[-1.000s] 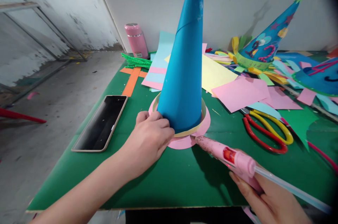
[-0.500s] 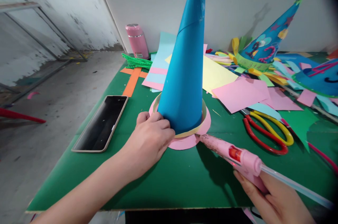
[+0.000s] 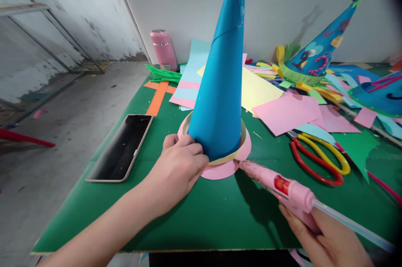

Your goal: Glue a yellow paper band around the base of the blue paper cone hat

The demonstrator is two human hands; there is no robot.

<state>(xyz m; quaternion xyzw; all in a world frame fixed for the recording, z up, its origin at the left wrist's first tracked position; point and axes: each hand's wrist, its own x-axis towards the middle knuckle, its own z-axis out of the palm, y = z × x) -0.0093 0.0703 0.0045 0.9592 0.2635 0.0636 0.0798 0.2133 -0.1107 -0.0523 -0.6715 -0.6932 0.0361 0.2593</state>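
A tall blue paper cone [image 3: 218, 86] stands upright inside a pale yellow paper band [image 3: 226, 157], on a scalloped pink paper base [image 3: 220, 171]. My left hand [image 3: 182, 160] is closed on the band at the cone's lower left, its fingertips partly hidden. In my right hand [image 3: 326, 233] is a pink glue gun [image 3: 276, 181] with a clear glue stick [image 3: 348, 221] sticking out of its back. The gun's nozzle points left and meets the seam between band and pink base, at the front right.
Left of the cone lies a phone [image 3: 121, 149]. Red-and-yellow-handled scissors [image 3: 317, 158] rest at the right. Behind are pink paper sheets [image 3: 287, 112], green pipe cleaners [image 3: 163, 74], a pink flask [image 3: 163, 51] and a decorated blue cone hat [image 3: 317, 53].
The glue gun and both hands stay almost in place at the cone's base. The whole view has shifted very slightly.
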